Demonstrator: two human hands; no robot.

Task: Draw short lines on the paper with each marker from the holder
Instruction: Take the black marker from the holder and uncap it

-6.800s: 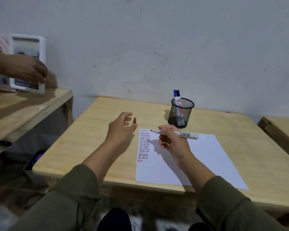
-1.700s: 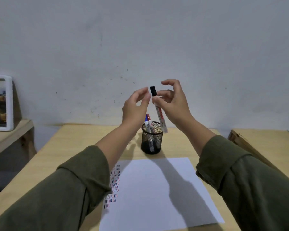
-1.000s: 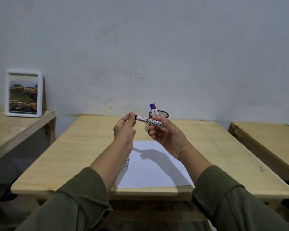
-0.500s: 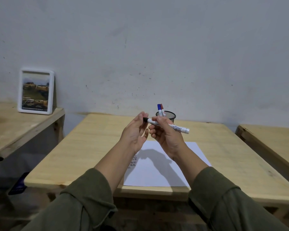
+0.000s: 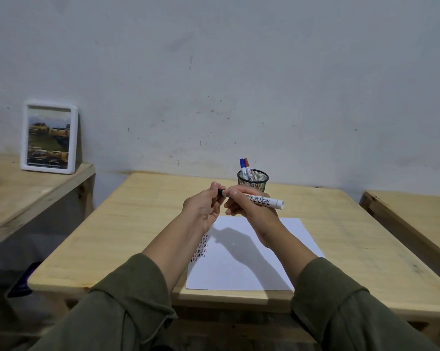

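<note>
the marker (image 5: pixel 257 199) lies nearly level above the paper (image 5: pixel 241 257), black cap end leftward; our right hand (image 5: pixel 249 209) clamps the barrel, our left hand (image 5: pixel 203 206) pinches the cap, so we judge it pulls off leftward

Loose olive-green fabric sleeves (image 5: pixel 127 307) are worn on both arms, pushed up and bunched in folds below the elbows; forearms and hands are left bare.

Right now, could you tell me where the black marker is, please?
In the head view it is held level above the paper, just in front of the mesh holder: the right hand grips its barrel and the left hand pinches its black cap end.
</note>
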